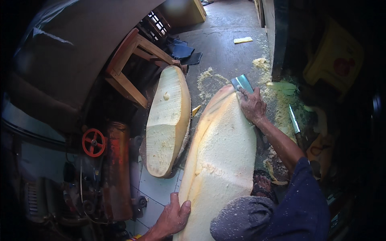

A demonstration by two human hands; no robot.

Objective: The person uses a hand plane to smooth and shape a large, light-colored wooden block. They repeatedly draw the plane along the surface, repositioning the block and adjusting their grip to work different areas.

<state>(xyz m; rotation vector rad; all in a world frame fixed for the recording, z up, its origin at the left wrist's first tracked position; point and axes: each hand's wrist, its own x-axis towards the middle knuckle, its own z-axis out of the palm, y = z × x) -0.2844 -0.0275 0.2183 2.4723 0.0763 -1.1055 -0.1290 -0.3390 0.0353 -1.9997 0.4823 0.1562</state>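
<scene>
In the head view, the large pale foam block (227, 160) ran from the bottom centre of the frame up to its narrow tip, its long axis leaning slightly right. The person's right hand (252, 106) was nearer that tip, fingers clamped over a flat metallic plate (242, 83) that lay against the tip's upper right; the foam stretched down and left from this grip. The left hand (173, 217), at the bottom, lay against the block's left edge, thumb raised; whether its hidden fingers curled beneath could not be told. The person's knee (243, 219) overlapped the block's lower right. A second foam block (168, 124) lay apart at centre left, below a wooden frame (132, 60), with a red handwheel (93, 142) farther left. A knife (294, 120) lay right of the forearm, apart from the plate, and crumbs littered the floor (219, 44) around the tip.
</scene>
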